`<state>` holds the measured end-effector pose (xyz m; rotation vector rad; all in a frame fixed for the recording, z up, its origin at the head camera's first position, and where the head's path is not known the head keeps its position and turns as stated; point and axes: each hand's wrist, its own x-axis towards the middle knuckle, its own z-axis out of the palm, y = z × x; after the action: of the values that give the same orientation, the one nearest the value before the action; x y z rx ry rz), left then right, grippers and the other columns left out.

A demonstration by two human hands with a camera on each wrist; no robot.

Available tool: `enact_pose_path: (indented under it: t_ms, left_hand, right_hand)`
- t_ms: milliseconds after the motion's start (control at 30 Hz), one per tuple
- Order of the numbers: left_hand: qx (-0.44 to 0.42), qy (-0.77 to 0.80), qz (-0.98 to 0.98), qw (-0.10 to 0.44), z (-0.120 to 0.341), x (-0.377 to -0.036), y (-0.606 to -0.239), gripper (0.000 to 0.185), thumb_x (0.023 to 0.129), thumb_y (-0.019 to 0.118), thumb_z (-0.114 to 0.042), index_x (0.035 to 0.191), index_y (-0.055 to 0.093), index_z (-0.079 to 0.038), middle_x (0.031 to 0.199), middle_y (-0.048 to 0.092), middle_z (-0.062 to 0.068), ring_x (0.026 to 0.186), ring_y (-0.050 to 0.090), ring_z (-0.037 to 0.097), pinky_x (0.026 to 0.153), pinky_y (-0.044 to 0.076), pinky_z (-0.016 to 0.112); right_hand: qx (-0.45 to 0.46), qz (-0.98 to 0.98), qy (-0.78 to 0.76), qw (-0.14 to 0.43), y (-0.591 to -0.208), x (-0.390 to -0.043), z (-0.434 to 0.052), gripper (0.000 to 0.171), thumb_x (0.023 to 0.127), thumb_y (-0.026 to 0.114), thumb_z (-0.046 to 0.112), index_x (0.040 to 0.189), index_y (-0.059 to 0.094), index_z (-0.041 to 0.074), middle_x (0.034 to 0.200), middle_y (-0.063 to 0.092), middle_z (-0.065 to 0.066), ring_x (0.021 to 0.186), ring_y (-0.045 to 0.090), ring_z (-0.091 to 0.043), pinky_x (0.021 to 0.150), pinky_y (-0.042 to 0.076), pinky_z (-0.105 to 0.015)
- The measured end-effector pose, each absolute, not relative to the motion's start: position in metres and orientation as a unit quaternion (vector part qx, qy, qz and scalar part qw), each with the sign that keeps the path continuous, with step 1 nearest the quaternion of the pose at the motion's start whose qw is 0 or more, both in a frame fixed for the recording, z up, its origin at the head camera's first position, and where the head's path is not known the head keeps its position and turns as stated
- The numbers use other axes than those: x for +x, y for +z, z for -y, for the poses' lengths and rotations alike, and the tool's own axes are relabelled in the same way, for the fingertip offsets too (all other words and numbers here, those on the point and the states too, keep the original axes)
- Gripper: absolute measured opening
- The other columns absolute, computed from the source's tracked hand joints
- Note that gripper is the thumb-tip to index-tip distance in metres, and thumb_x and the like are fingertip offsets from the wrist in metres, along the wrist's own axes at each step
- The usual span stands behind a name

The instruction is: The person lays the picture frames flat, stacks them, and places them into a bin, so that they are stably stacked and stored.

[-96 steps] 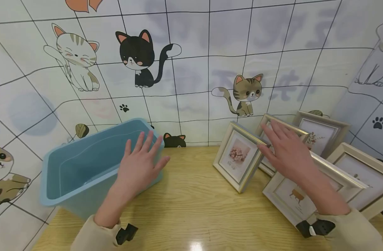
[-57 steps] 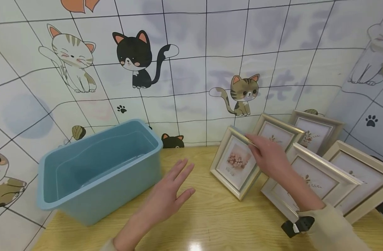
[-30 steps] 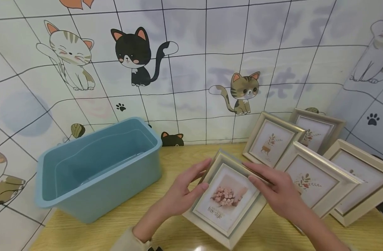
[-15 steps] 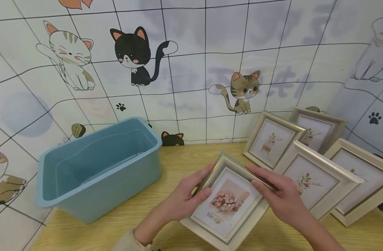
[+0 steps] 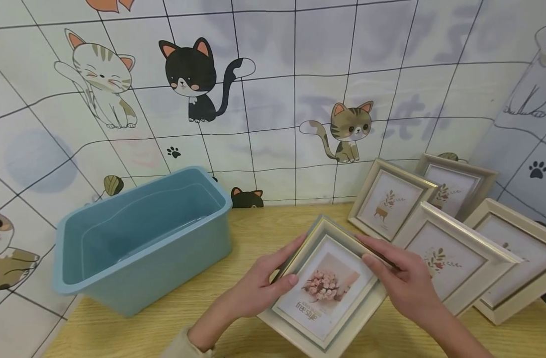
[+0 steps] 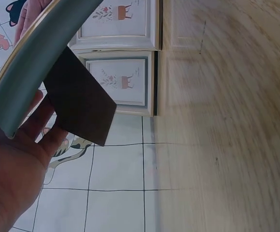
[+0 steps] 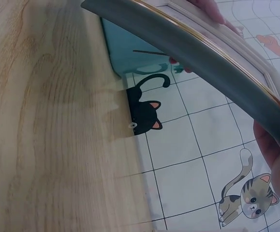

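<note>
Cream flower frame [image 5: 323, 288] held by both hands, right of blue bin [image 5: 138, 238].
Left hand [image 5: 259, 286] & right hand [image 5: 400, 283] fingers pinch opp. edges; I'd keep it level, brace the back stand [image 6: 79, 104].

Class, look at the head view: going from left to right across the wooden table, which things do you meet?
Blue plastic bin → left hand → flower picture frame → right hand → leaning picture frames.

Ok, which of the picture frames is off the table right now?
The flower-print frame, gripped at its sides by the left hand and right hand. The other four frames stand propped at the right of the table.
</note>
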<state>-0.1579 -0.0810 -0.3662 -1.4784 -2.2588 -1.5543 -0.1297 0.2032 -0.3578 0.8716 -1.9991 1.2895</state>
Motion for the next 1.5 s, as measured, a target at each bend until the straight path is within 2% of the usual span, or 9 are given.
enact_pose_path:
  t_ms: [67, 167, 267, 400, 633, 900, 1133, 1367, 1500]
  left_hand:
    - [-0.476, -0.501, 0.723, 0.015, 0.083, -0.157, -0.367, 0.059, 0.099, 0.049, -0.016, 0.152, 0.022, -0.016, 0.151, 0.031, 0.001, 0.127, 0.045, 0.021, 0.097, 0.042, 0.037]
    - [-0.467, -0.520, 0.715, 0.015, 0.086, -0.157, -0.370, 0.058, 0.096, 0.053, -0.005, 0.149, 0.030, -0.012, 0.149, 0.035, 0.004, 0.123, 0.049, 0.021, 0.090, 0.047, 0.035]
    - [-0.449, -0.545, 0.708, 0.009, 0.088, -0.157, -0.372, 0.055, 0.094, 0.055, 0.001, 0.145, 0.039, -0.008, 0.144, 0.041, 0.008, 0.119, 0.052, 0.022, 0.085, 0.050, 0.034]
    - [-0.413, -0.580, 0.703, -0.009, 0.089, -0.154, -0.370, 0.048, 0.094, 0.056, -0.002, 0.140, 0.047, -0.009, 0.139, 0.049, 0.008, 0.114, 0.055, 0.021, 0.081, 0.052, 0.034]
    - [-0.343, -0.640, 0.687, -0.034, 0.096, -0.154, -0.374, 0.041, 0.092, 0.060, -0.006, 0.133, 0.056, -0.012, 0.131, 0.056, 0.006, 0.110, 0.057, 0.022, 0.078, 0.053, 0.036]
    - [-0.284, -0.672, 0.681, -0.058, 0.106, -0.154, -0.382, 0.038, 0.092, 0.061, -0.006, 0.130, 0.058, -0.006, 0.130, 0.056, 0.012, 0.101, 0.061, 0.024, 0.078, 0.053, 0.038]
    - [-0.208, -0.696, 0.684, -0.071, 0.109, -0.155, -0.384, 0.035, 0.089, 0.065, -0.008, 0.123, 0.062, -0.001, 0.126, 0.058, 0.014, 0.101, 0.061, 0.021, 0.080, 0.052, 0.032]
    - [-0.178, -0.688, 0.702, -0.048, 0.111, -0.168, -0.393, 0.031, 0.088, 0.067, -0.008, 0.117, 0.065, 0.001, 0.117, 0.063, 0.015, 0.092, 0.063, 0.017, 0.074, 0.053, 0.030]
    - [-0.155, -0.663, 0.732, -0.032, 0.113, -0.173, -0.396, 0.027, 0.087, 0.068, -0.009, 0.113, 0.069, -0.002, 0.113, 0.065, 0.013, 0.084, 0.061, 0.014, 0.071, 0.052, 0.027]
  right_hand:
    - [0.313, 0.759, 0.491, 0.293, -0.358, -0.127, -0.203, 0.044, 0.079, 0.059, -0.022, 0.121, 0.060, -0.009, 0.123, 0.062, -0.011, 0.055, 0.037, 0.002, 0.056, 0.041, -0.016]
    - [0.261, 0.778, 0.493, 0.289, -0.358, -0.123, -0.203, 0.043, 0.081, 0.060, -0.019, 0.122, 0.060, -0.005, 0.123, 0.062, -0.004, 0.057, 0.037, 0.004, 0.057, 0.039, -0.015]
    - [0.199, 0.796, 0.505, 0.268, -0.359, -0.120, -0.205, 0.040, 0.087, 0.059, -0.011, 0.126, 0.060, 0.000, 0.124, 0.062, 0.003, 0.085, 0.058, 0.005, 0.071, 0.043, -0.009]
    - [0.153, 0.798, 0.530, 0.241, -0.359, -0.118, -0.208, 0.037, 0.091, 0.058, -0.004, 0.127, 0.058, 0.000, 0.125, 0.061, 0.005, 0.115, 0.053, -0.002, 0.084, 0.045, -0.015]
    - [0.109, 0.788, 0.556, 0.241, -0.359, -0.118, -0.204, 0.037, 0.092, 0.059, 0.000, 0.129, 0.058, 0.003, 0.126, 0.060, 0.000, 0.113, 0.054, -0.001, 0.083, 0.045, -0.015]
    - [0.045, 0.779, 0.589, 0.209, -0.364, -0.116, -0.200, 0.038, 0.094, 0.058, 0.011, 0.132, 0.056, 0.007, 0.123, 0.059, 0.015, 0.105, 0.058, 0.000, 0.077, 0.048, -0.016]
    - [0.011, 0.795, 0.581, 0.172, -0.372, -0.112, -0.201, 0.041, 0.095, 0.059, 0.021, 0.134, 0.055, 0.009, 0.129, 0.057, 0.005, 0.105, 0.057, 0.002, 0.076, 0.050, -0.017]
    - [0.013, 0.797, 0.588, 0.136, -0.385, -0.107, -0.200, 0.044, 0.090, 0.066, 0.015, 0.132, 0.056, 0.008, 0.115, 0.064, 0.011, 0.092, 0.063, -0.003, 0.065, 0.054, -0.027]
    - [0.013, 0.807, 0.582, 0.101, -0.398, -0.102, -0.198, 0.049, 0.086, 0.070, 0.013, 0.133, 0.054, 0.010, 0.116, 0.064, -0.005, 0.090, 0.063, -0.005, 0.068, 0.053, -0.027]
